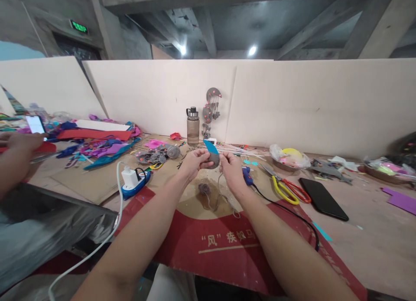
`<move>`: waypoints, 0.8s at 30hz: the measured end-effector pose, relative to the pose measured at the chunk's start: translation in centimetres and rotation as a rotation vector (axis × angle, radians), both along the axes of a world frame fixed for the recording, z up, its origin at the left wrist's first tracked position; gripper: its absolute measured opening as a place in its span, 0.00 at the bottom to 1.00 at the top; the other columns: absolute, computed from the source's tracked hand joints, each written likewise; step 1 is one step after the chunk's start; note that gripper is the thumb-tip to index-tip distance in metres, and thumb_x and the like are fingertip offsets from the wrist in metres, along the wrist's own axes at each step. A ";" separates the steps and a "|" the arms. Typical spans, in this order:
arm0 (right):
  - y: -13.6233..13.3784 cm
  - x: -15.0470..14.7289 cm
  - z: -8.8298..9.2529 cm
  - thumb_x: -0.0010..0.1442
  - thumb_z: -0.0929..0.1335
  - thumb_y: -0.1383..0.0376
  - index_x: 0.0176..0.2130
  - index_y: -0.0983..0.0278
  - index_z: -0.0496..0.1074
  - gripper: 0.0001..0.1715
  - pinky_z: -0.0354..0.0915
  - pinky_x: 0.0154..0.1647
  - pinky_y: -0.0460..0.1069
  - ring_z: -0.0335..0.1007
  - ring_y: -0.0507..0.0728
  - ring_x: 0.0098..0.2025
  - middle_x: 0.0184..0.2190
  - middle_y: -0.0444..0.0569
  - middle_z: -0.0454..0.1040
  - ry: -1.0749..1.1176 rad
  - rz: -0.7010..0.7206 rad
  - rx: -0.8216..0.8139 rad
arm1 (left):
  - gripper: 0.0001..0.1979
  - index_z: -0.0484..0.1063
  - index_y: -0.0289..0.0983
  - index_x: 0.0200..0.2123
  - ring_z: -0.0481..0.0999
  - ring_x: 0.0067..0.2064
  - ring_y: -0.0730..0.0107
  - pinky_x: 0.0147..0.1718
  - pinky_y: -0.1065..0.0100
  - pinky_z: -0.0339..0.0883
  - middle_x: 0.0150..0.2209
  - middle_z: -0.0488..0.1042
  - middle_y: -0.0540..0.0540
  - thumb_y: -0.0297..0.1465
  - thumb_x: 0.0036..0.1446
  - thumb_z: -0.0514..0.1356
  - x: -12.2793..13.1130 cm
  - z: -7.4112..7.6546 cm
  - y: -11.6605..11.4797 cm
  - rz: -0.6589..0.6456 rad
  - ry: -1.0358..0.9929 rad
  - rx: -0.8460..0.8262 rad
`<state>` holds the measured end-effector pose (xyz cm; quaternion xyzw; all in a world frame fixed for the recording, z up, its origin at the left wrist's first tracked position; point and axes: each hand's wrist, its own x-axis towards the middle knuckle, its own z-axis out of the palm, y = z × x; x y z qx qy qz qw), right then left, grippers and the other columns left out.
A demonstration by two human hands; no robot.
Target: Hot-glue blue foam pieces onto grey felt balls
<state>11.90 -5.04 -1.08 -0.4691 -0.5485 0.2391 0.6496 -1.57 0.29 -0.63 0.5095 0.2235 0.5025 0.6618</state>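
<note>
Between finger and thumb my left hand [195, 163] holds a small piece, its upper part blue felt [210, 147] and its lower part wrapped in grey yarn [213, 161]. At the right edge of that piece, my right hand [230, 165] is pinched closed, with a strand of yarn hanging below it. The strand trails in loose loops near a small brown-grey yarn ball [204, 188] on the red and tan board [227, 236]. Just right of my right hand lies a blue glue gun [247, 176], partly hidden.
Yellow-handled scissors [286, 191], red-handled scissors [296, 191] and a black phone [323, 199] lie right. A bottle [193, 127] stands behind. A power strip [136, 184] with a white cable is left, near felt scraps [107, 149] and another person's hand [22, 142].
</note>
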 end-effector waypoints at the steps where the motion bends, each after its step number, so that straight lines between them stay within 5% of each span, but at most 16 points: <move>1: 0.0 -0.1 -0.1 0.54 0.63 0.54 0.28 0.61 0.64 0.13 0.54 0.24 0.46 0.54 0.51 0.22 0.17 0.39 0.60 -0.006 -0.045 0.002 | 0.14 0.70 0.31 0.28 0.74 0.29 0.76 0.30 0.72 0.74 0.28 0.73 0.47 0.31 0.42 0.70 0.3 -0.3 0.0 0.041 0.000 0.002; 10: -0.1 -0.4 -0.6 0.54 0.62 0.59 0.28 0.63 0.66 0.10 0.56 0.29 0.48 0.58 0.53 0.26 0.21 0.42 0.65 -0.071 -0.234 -0.042 | 0.10 0.70 0.32 0.29 0.74 0.30 0.70 0.27 0.65 0.75 0.28 0.73 0.46 0.32 0.47 0.65 1.5 -0.5 -1.7 0.311 0.157 0.142; 19: -0.5 -0.4 0.0 0.52 0.63 0.60 0.29 0.64 0.68 0.10 0.60 0.32 0.49 0.63 0.53 0.27 0.25 0.46 0.70 -0.032 -0.214 -0.057 | 0.18 0.73 0.33 0.38 0.76 0.43 0.63 0.47 0.60 0.68 0.42 0.76 0.40 0.25 0.40 0.67 2.6 -0.9 -1.7 0.120 0.223 0.392; 24: -0.5 -0.5 0.0 0.51 0.65 0.58 0.30 0.65 0.70 0.12 0.61 0.31 0.49 0.65 0.54 0.28 0.26 0.47 0.72 -0.005 -0.162 -0.061 | 0.16 0.71 0.33 0.42 0.76 0.38 0.67 0.35 0.66 0.72 0.42 0.76 0.40 0.27 0.47 0.62 2.5 -0.5 -2.5 0.080 0.274 0.335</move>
